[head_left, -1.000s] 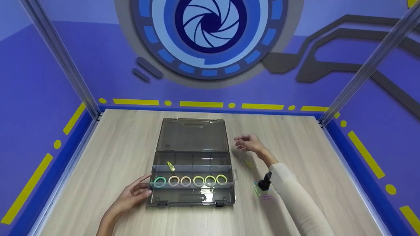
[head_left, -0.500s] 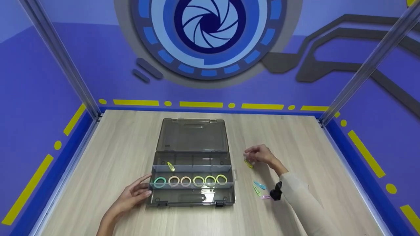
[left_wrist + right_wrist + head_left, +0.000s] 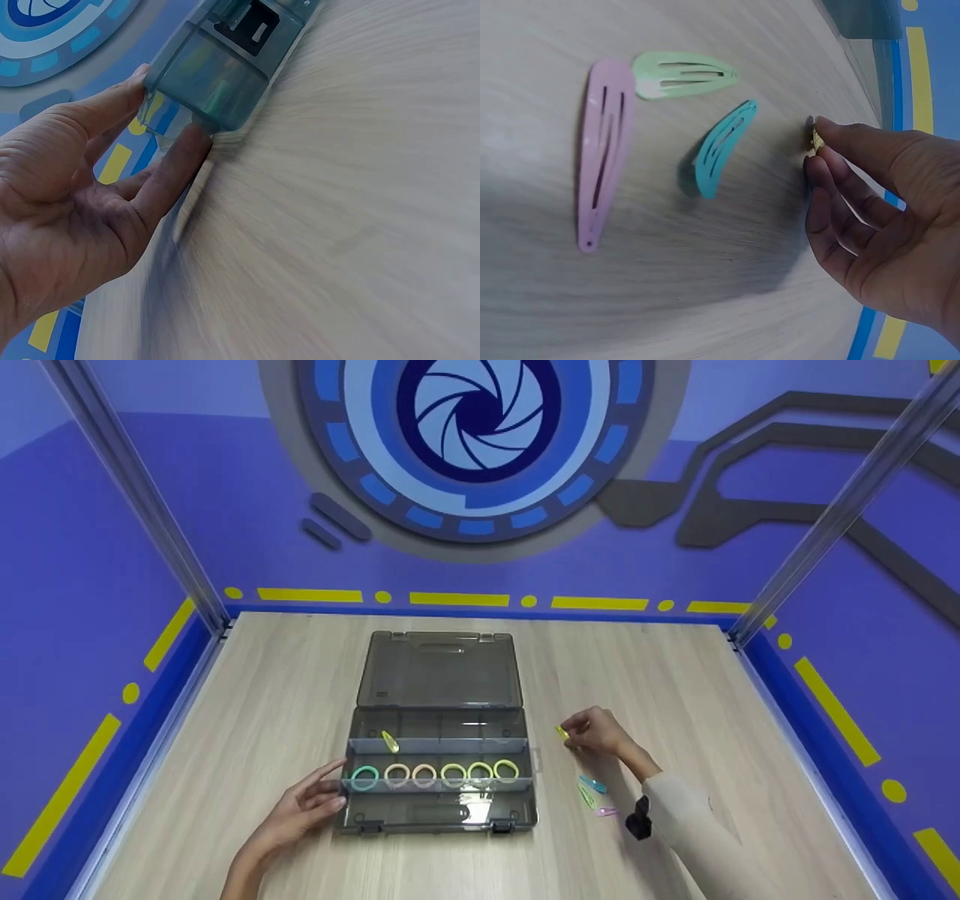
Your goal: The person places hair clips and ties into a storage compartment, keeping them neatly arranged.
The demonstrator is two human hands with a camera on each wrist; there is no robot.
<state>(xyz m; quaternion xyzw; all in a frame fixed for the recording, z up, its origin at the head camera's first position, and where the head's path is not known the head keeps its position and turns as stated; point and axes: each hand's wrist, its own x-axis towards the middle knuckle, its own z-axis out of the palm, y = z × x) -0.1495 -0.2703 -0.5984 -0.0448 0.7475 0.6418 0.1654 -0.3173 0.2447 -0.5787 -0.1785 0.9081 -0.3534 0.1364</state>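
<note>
R hand (image 3: pixel 600 731) pinches yellow clip (image 3: pixel 562 733) (prob.; mostly hidden) R of box (image 3: pixel 405 813); L hand (image 3: pixel 293 814), uncurled, touches box's L side.

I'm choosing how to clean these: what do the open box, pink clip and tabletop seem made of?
Open box: likely hard, glossy plastic; tinted, see-through walls, bright glare inside.
Pink clip: perhaps painted metal, thin and slotted with a smooth sheen; plastic is possible.
Tabletop: wood or wood-look laminate, fairly matte, with pale grain streaks.
</note>
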